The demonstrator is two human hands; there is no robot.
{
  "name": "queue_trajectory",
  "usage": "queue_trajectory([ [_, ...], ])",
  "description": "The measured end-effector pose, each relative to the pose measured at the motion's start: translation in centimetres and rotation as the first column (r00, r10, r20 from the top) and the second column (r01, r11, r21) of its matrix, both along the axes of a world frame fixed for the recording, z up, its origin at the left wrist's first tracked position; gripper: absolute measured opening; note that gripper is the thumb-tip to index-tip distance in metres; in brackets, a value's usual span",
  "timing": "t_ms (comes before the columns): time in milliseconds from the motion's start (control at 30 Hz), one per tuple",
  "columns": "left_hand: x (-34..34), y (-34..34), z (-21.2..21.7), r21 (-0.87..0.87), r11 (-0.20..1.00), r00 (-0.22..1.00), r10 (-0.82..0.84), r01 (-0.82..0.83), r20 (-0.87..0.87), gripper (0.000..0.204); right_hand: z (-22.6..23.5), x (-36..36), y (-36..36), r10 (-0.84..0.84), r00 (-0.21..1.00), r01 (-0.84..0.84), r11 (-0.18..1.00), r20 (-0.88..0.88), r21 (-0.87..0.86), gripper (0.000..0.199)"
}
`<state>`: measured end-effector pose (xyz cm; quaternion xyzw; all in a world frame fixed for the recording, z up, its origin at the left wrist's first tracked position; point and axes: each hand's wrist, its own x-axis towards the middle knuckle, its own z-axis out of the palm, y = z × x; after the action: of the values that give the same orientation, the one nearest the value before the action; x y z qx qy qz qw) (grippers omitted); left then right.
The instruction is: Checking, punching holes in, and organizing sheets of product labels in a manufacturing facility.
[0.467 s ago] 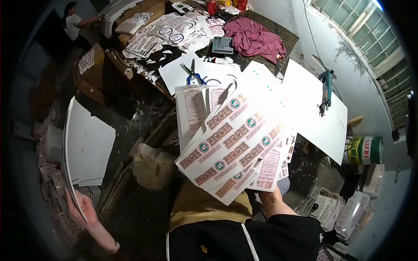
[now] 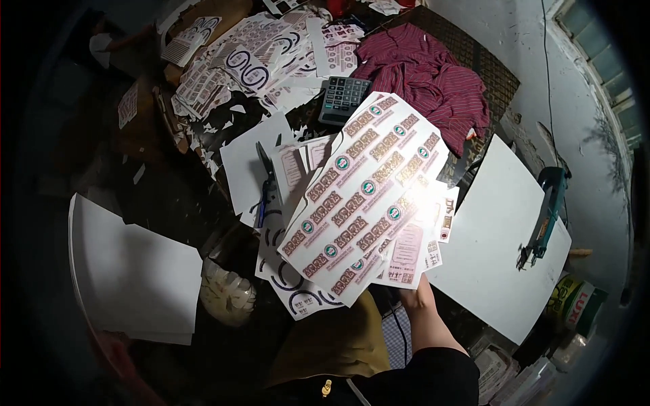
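At the lower left, my left hand (image 2: pixel 115 348) is dim and blurred, closed on the edge of a stack of large white sheets (image 2: pixel 139 277). My right hand (image 2: pixel 412 296) reaches under a fanned pile of printed sheets (image 2: pixel 362 196) and holds it; its fingers are hidden beneath the paper. The top sheets carry rows of brown print and green round marks. Pinkish printed sheets (image 2: pixel 405 254) stick out below them. Beside the pile, blue-handled scissors (image 2: pixel 265 183) lie on white paper (image 2: pixel 244 152). A sheet with dark purple arcs (image 2: pixel 298 291) shows under the pile's near side.
Beyond the pile are a grey calculator (image 2: pixel 344 98), a maroon striped cloth (image 2: pixel 426 74) and heaped printed scraps (image 2: pixel 264 57). A white board (image 2: pixel 494 230) with a green clamp-like tool (image 2: pixel 547 210) stands at right, near a green-and-white bucket (image 2: pixel 575 304). Another person (image 2: pixel 101 44) works far left.
My view has shifted and tilted. The white sheets in my left hand have turned to show more of their broad face. The arc-printed sheet now shows below the pile my right hand holds.
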<state>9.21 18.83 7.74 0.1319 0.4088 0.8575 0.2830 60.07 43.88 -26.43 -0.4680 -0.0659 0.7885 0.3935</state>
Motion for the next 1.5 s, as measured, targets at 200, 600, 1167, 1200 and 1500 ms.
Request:
queue_trajectory([
  [200, 1.9, 4.7, 0.5, 0.023, 0.995, 0.989, -0.096, 0.094, 0.112, 0.057, -0.2, 0.0, 6.4, 0.091, 0.991, -0.088, 0.996, 0.095, -0.033, 0.040],
  [600, 4.6, 2.9, 2.3, -0.096, 0.995, 0.999, -0.038, 0.036, -0.023, 0.065, -2.8, 2.2, 5.8, 0.275, 0.893, -0.364, 0.908, 0.357, 0.208, 0.043],
  [1167, 3.4, 17.0, 2.7, 0.065, 0.897, 0.897, -0.430, 0.437, -0.103, 0.036, -1.1, 7.7, 13.6, -0.293, 0.702, 0.053, 0.931, 0.649, 0.362, 0.050],
  [1200, 5.4, 19.1, 2.6, -0.066, 0.951, 0.932, -0.309, 0.302, -0.187, 0.039, 3.2, 5.4, 13.7, -0.187, 0.818, -0.070, 0.906, 0.544, 0.417, 0.047],
  [1500, 22.9, 20.3, -11.6, -0.076, 0.755, 0.750, -0.655, 0.651, -0.087, 0.037, 20.8, -5.3, 1.2, 0.289, 0.946, -0.138, 0.768, -0.145, 0.625, 0.060],
])
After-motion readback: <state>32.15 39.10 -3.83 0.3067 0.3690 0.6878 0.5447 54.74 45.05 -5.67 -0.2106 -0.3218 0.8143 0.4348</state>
